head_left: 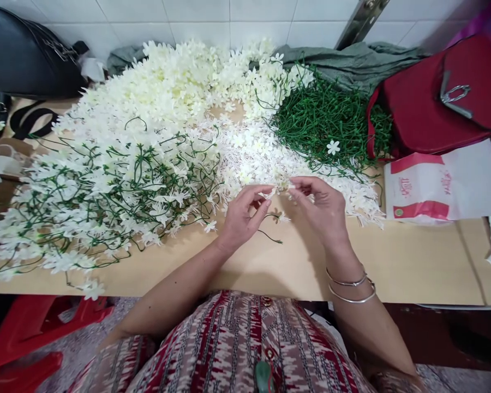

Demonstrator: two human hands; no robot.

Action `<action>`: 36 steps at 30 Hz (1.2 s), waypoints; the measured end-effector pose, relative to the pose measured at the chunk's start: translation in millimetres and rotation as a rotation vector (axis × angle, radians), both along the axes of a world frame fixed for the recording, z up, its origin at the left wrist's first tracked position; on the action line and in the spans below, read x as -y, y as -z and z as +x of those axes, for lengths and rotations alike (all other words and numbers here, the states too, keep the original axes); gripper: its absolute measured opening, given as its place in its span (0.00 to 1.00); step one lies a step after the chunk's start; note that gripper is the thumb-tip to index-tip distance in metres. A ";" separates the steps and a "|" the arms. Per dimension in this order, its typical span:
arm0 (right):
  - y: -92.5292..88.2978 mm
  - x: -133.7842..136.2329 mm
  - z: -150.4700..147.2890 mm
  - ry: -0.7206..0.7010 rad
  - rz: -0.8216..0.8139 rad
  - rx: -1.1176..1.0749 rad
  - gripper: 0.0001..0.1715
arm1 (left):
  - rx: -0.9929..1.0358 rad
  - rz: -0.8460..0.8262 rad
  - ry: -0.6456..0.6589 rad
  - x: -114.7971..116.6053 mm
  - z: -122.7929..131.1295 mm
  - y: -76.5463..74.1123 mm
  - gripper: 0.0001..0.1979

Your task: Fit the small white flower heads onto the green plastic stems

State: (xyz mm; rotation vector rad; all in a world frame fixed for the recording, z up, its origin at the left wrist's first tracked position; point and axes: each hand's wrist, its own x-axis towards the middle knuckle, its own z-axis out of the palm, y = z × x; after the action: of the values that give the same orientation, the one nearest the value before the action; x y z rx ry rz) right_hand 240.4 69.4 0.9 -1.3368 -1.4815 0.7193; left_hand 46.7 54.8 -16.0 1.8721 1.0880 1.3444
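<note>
To work neatly here, I'd keep the pinch light and the fingertips close, so the small white flower (pixel 283 186) doesn't crumple. The left hand (pixel 245 214) and right hand (pixel 322 206) face each other over the table (pixel 265 267), fingers curled, each seemingly nipping it between thumb and forefinger, just in front of the white pile (pixel 245 150).

Red lettering (pixel 405 188) on the white-and-red packet (pixel 423 161) — unreadable.
</note>
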 end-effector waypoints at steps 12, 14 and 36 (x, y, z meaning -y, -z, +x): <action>8.2 -3.5 -3.2 0.038 -0.048 -0.043 0.02 | 0.166 -0.215 0.023 1.9 -0.8 0.7 0.06; 12.6 -9.1 3.9 0.146 0.026 0.146 0.04 | 0.258 -0.279 0.006 2.7 0.4 3.6 0.06; 9.8 -3.9 0.0 0.240 0.109 0.079 0.04 | 0.467 -0.382 -0.051 -5.1 1.1 7.4 0.10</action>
State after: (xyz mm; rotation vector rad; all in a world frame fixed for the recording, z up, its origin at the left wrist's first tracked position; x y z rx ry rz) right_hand 240.4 73.3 -8.9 -1.4414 -1.3716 0.4307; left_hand 47.7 59.8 -23.4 1.1875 1.0563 1.3920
